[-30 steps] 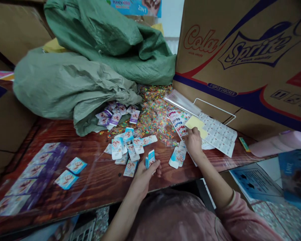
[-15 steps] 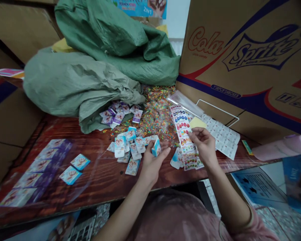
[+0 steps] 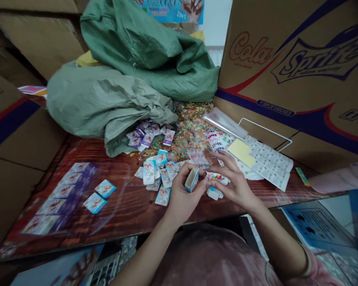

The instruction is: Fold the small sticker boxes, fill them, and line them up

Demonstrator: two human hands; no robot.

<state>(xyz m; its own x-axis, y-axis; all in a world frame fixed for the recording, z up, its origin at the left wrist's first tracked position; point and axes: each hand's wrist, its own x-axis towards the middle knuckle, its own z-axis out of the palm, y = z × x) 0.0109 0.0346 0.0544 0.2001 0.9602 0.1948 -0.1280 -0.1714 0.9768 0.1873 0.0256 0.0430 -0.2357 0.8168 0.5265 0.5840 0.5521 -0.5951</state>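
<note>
Near frame centre, the small open box (image 3: 192,179) is gripped by the left hand (image 3: 181,194); the sticker strip (image 3: 216,176), pinched in the right hand (image 3: 234,184), has been brought from the table (image 3: 122,210) to its mouth.

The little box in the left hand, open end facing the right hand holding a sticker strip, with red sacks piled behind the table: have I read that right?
Not quite: the sacks are green, not red, as the head view shows. The rest holds: the left hand holds the little box with its open end toward the right hand, which holds a sticker strip.
</note>
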